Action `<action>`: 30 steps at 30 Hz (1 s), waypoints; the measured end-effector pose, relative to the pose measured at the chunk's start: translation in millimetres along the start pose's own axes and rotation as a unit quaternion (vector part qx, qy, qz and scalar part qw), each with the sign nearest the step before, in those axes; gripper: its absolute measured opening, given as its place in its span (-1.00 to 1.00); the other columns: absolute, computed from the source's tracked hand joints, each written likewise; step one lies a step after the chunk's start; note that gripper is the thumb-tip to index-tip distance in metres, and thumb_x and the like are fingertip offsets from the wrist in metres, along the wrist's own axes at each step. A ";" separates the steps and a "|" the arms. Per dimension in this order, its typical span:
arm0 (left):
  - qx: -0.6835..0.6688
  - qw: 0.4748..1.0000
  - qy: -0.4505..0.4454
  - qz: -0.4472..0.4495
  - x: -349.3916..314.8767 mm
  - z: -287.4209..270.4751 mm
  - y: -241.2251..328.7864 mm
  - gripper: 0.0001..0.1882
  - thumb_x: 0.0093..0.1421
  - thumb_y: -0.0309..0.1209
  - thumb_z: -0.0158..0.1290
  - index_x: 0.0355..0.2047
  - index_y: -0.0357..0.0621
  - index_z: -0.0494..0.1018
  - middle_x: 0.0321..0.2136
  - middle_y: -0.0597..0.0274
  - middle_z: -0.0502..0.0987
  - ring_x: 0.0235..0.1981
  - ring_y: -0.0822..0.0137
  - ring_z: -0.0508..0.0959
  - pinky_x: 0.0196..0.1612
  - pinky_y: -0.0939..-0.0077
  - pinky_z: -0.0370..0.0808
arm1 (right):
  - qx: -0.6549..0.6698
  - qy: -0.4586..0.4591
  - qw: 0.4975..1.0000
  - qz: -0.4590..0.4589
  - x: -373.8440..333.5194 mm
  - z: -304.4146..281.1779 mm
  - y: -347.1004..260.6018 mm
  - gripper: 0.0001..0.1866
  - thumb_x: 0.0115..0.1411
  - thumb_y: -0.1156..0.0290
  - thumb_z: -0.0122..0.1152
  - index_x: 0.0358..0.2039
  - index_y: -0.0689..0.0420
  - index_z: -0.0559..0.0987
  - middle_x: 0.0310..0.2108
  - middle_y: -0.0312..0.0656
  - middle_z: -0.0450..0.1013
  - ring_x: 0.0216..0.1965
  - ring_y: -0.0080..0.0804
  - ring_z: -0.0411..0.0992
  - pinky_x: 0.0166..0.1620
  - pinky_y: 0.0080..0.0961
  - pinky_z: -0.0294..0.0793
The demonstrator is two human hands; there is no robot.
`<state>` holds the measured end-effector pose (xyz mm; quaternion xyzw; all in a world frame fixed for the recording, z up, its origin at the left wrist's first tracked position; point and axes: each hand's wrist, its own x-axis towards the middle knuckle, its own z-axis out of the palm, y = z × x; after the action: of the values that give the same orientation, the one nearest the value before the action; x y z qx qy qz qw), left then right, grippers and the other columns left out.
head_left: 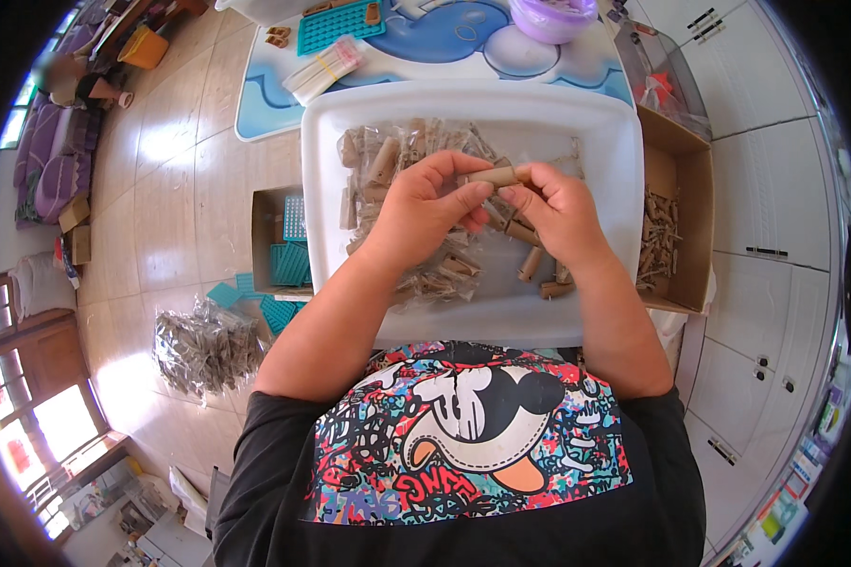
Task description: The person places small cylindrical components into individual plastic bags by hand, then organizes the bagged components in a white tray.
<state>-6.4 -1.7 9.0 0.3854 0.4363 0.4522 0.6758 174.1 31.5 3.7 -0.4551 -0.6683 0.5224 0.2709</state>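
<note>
Over a white plastic tray (473, 92), a short brown tube (494, 177) is held level between my two hands. My left hand (416, 208) pinches its left end with thumb and fingers. At the other end, the thumb and fingertips of my right hand (563, 213) close on the tube. Below and left of them lie several clear plastic bags (454, 269) filled with similar brown tubes. A few loose brown tubes (529, 265) rest in the tray under my right hand.
A cardboard box (267, 222) with teal racks stands left of the tray; another box (695, 217) holding brown pieces is at right. Bagged brown pieces (208, 350) lie on the floor. Behind are white strips (323, 68), a teal rack (340, 28) and a purple basin (553, 21).
</note>
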 end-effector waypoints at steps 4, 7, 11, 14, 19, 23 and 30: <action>0.008 0.998 -0.012 -0.061 -1.6 1.6 5.3 -0.70 0.17 -0.41 -0.01 -0.13 -0.31 0.33 -0.41 0.29 0.46 -0.46 0.55 0.45 -0.47 0.67 0.48 | 0.147 0.021 0.988 -0.039 0.1 7.5 1.4 -0.79 0.09 0.47 0.14 -0.24 0.23 0.45 -0.53 -0.38 0.38 -0.54 -0.72 0.23 -0.48 -0.72 0.23; 0.016 0.997 0.040 -0.063 -5.4 3.2 10.8 -0.69 0.16 -0.39 0.00 -0.10 -0.28 0.34 -0.42 0.30 0.46 -0.43 0.58 0.43 -0.43 0.70 0.45 | 0.159 0.000 0.986 -0.051 -2.4 7.4 5.1 -0.77 0.10 0.48 0.13 -0.21 0.22 0.44 -0.49 -0.39 0.38 -0.51 -0.74 0.23 -0.46 -0.75 0.24; 0.243 0.937 0.214 0.132 1.3 -37.9 50.6 -0.68 0.12 -0.40 0.04 -0.11 -0.20 0.37 -0.38 0.36 0.47 -0.44 0.60 0.39 -0.35 0.70 0.37 | 0.192 0.042 0.980 -0.015 -2.4 2.7 -1.5 -0.79 0.11 0.46 0.13 -0.23 0.21 0.46 -0.51 -0.42 0.36 -0.53 -0.76 0.21 -0.47 -0.79 0.22; 0.418 0.807 0.386 0.162 22.7 -105.4 79.6 -0.59 0.01 -0.30 0.14 -0.13 -0.19 0.39 -0.27 0.17 0.49 -0.33 0.36 0.47 -0.28 0.48 0.42 | 0.167 0.065 0.984 -0.016 -0.3 2.3 -6.3 -0.79 0.11 0.45 0.13 -0.23 0.21 0.46 -0.51 -0.43 0.35 -0.54 -0.76 0.21 -0.48 -0.80 0.21; 0.573 0.693 0.437 0.017 67.8 -186.5 62.3 -0.46 -0.05 0.00 0.12 -0.18 -0.15 0.43 -0.31 0.19 0.51 -0.34 0.25 0.51 -0.25 0.39 0.40 | 0.170 0.040 0.985 -0.003 2.2 9.2 -3.6 -0.79 0.11 0.45 0.14 -0.23 0.23 0.47 -0.51 -0.44 0.35 -0.52 -0.77 0.21 -0.47 -0.81 0.20; 0.549 0.720 0.413 -0.094 75.1 -176.9 66.7 -0.53 -0.08 0.01 0.11 -0.28 -0.07 0.50 -0.44 0.20 0.54 -0.36 0.26 0.52 -0.28 0.42 0.40 | 0.178 0.031 0.984 -0.004 2.2 10.0 -1.6 -0.79 0.11 0.46 0.13 -0.22 0.22 0.46 -0.50 -0.44 0.35 -0.51 -0.78 0.21 -0.46 -0.82 0.19; 0.581 0.709 0.383 0.114 54.4 -212.9 55.8 -0.71 -0.01 -0.24 0.05 -0.31 -0.12 0.51 -0.46 0.18 0.56 -0.40 0.23 0.53 -0.31 0.41 0.41 | 0.155 0.027 0.987 -0.013 1.7 10.8 -1.6 -0.78 0.11 0.47 0.14 -0.21 0.23 0.46 -0.51 -0.44 0.34 -0.50 -0.77 0.20 -0.44 -0.82 0.20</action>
<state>-210.1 93.1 -21.6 0.5424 0.7870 0.2917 0.0370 163.8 28.0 1.7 -0.4127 -0.5772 0.6039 0.3631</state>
